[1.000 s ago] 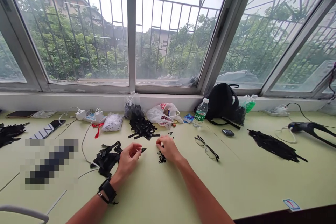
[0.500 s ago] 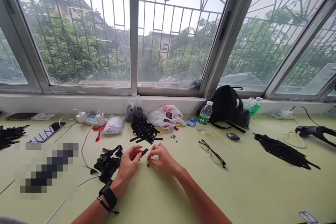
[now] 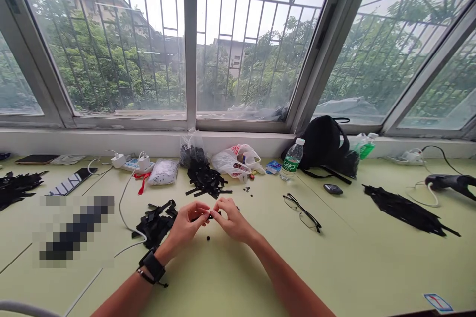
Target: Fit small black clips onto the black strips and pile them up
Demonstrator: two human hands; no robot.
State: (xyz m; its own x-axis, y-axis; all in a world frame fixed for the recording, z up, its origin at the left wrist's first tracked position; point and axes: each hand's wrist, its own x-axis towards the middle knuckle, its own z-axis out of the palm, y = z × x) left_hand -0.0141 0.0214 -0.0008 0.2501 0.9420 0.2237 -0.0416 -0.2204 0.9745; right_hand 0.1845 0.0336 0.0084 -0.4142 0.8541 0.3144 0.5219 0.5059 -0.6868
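My left hand (image 3: 191, 220) is closed, pinching a short black strip (image 3: 214, 215) that is mostly hidden by the fingers. My right hand (image 3: 231, 220) meets it from the other side, thumb and fingertips pressed together at the strip's end; anything smaller between them cannot be made out. On the table just below the hands lies a small round black piece (image 3: 208, 238). A pile of black strips (image 3: 158, 223) rests beside my left wrist. Beyond the hands a second heap of black strips (image 3: 206, 178) spills from a clear plastic bag, with several tiny dark round pieces (image 3: 248, 189) to its right.
A white cable (image 3: 126, 218) crosses the table on the left. Glasses (image 3: 302, 212) lie to the right, with a water bottle (image 3: 292, 161) and black bag (image 3: 322, 143) behind. Long black strips (image 3: 409, 209) lie further right. A white plastic bag (image 3: 236, 161) sits near the window.
My right hand has left the small round black piece on the table and moved up to the strip in my left hand. The fingertips now meet. The view has shifted slightly.
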